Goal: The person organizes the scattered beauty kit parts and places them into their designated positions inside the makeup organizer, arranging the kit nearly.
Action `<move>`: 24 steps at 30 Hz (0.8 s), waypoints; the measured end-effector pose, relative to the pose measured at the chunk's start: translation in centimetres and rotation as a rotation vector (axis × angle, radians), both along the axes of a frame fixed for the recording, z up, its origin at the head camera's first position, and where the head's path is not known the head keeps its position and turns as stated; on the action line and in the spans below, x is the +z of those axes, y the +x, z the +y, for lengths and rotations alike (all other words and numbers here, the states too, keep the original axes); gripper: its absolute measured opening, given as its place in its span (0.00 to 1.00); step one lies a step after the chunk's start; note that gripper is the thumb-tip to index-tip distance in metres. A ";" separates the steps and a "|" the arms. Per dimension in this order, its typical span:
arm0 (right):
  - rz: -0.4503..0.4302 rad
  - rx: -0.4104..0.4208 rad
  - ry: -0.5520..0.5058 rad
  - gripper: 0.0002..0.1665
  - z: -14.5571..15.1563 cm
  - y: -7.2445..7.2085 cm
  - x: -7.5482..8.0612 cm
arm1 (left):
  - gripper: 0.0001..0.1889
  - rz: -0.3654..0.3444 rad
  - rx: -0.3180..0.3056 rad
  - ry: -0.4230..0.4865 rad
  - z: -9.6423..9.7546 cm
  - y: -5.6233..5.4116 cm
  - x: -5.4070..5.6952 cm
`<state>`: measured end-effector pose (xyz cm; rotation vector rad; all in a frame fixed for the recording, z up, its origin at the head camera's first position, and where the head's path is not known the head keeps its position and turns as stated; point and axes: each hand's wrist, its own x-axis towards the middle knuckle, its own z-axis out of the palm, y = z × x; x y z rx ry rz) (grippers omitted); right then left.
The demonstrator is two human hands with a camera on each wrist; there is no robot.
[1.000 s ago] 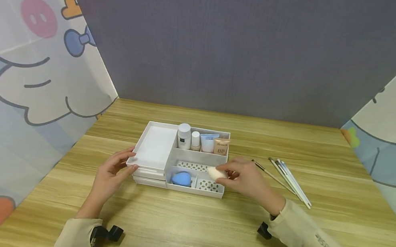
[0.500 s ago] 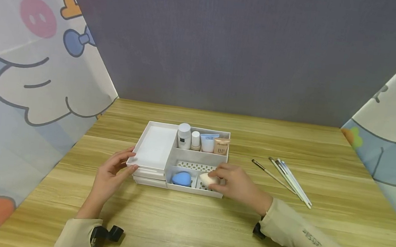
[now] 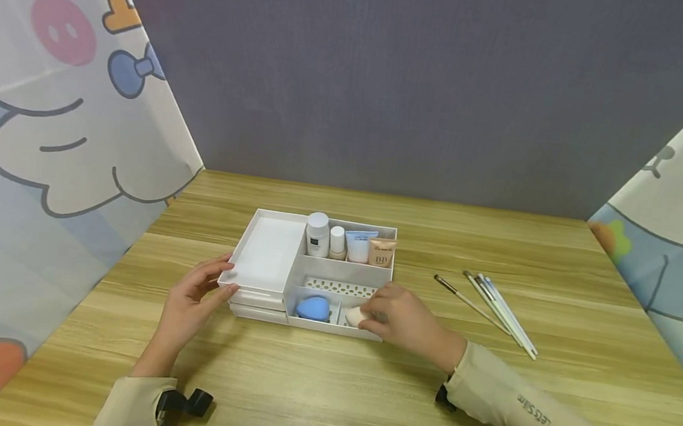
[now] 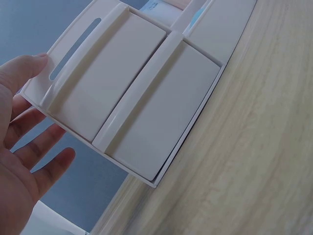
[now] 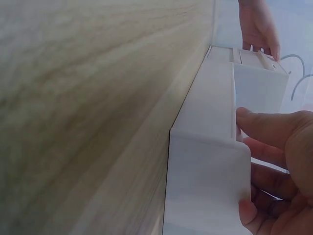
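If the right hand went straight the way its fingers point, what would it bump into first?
Holding the cream sponge, the right hand points left, so probably the thin white divider first, then the blue sponge beyond. Its height is hard to judge.

Soft light leaves a pale sheen on the worktop in front of the white organizer. Both wrist views look hazy.

A wood-grain tabletop, a dark greyish wall behind — and, at either side, pale cartoon-printed panels.
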<state>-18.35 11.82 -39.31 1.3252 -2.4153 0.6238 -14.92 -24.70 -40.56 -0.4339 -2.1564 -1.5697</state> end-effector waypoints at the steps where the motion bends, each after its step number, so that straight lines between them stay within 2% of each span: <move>1: 0.001 -0.001 -0.001 0.11 0.0 0.0 0.0 | 0.18 0.000 0.000 0.000 0.0 0.0 0.0; 7: 0.043 -0.017 0.000 0.13 0.0 0.2 0.1 | 0.18 0.003 0.001 0.000 0.0 0.0 0.1; 16: 0.089 -0.023 -0.013 0.15 1.0 0.5 1.1 | 0.18 0.011 -0.007 0.004 0.1 -0.1 0.0; 24: 0.124 -0.104 -0.050 0.18 2.9 0.2 1.7 | 0.18 0.004 -0.004 0.002 0.0 0.0 0.0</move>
